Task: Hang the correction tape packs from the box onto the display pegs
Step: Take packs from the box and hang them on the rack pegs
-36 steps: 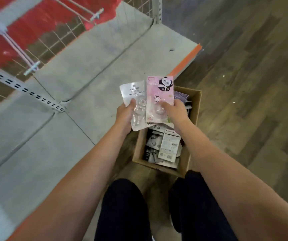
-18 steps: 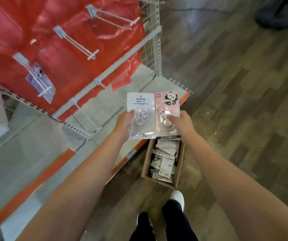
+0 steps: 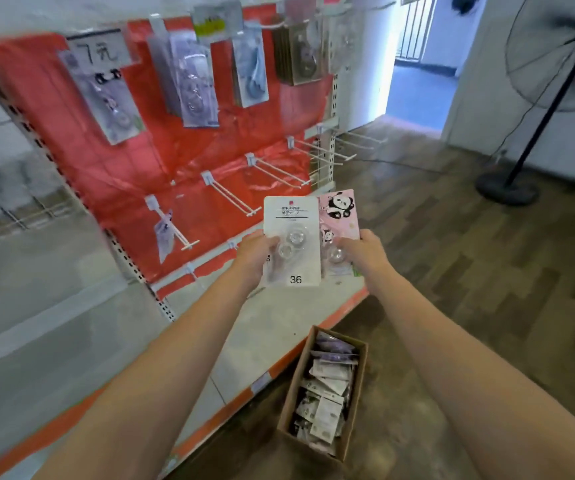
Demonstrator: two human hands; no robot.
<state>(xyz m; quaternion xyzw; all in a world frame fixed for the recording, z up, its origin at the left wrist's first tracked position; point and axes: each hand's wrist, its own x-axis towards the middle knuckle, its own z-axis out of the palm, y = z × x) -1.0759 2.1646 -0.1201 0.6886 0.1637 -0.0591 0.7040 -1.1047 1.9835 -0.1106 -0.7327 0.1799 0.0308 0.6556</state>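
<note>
The left hand point(image 3: 256, 252) grips a white carded correction tape pack point(image 3: 292, 237); the right hand point(image 3: 365, 252) grips a pink panda-printed pack point(image 3: 339, 216). Best to line each card's top hole with a bare white wire peg point(image 3: 232, 195) and slide straight on.

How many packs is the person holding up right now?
2. A white pack in the left hand and a pink panda pack in the right hand, side by side. More could be hidden behind them.

Bare white double-wire pegs point(image 3: 234, 197) on red backing panel point(image 3: 133, 168): open approach. Upper pegs blocked by hanging blister packs point(image 3: 192, 77).
</note>
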